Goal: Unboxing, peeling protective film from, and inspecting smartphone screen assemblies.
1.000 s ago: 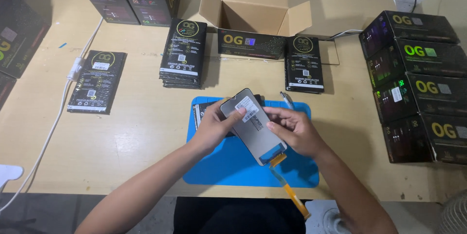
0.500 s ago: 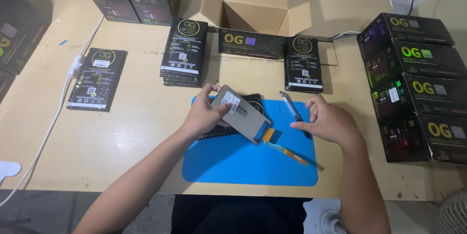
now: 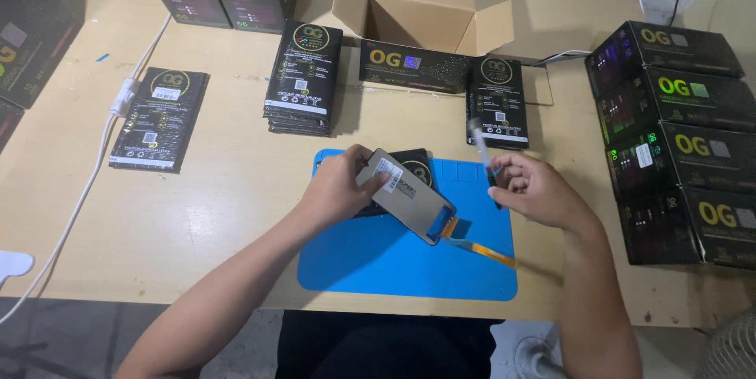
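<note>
Nearest the person, both forearms reach out over the table (image 3: 197, 213) and meet above a blue mat (image 3: 394, 269). The left hand (image 3: 339, 186) has its grip closed on a grey screen panel (image 3: 409, 194), thumb on the face and fingers behind, holding it tilted above the mat with its orange flex cable (image 3: 476, 247) trailing down onto the mat. The right hand (image 3: 535, 190) is pinched shut round a thin tool (image 3: 482, 150), which stands nearly upright, just right of the panel and apart from it. To do this well, I judge the panel wants steadying by its edges, pressure kept off the glass and the cable left slack, with the tool brought in at a shallow angle. The left wrist is bent inward; the right is cocked, knuckles up. Under the panel lies a black pouch (image 3: 417, 166). Farther off are flat black packs (image 3: 303, 79), an open carton (image 3: 425, 16), and stacked boxes (image 3: 677, 135) at the right.
</note>
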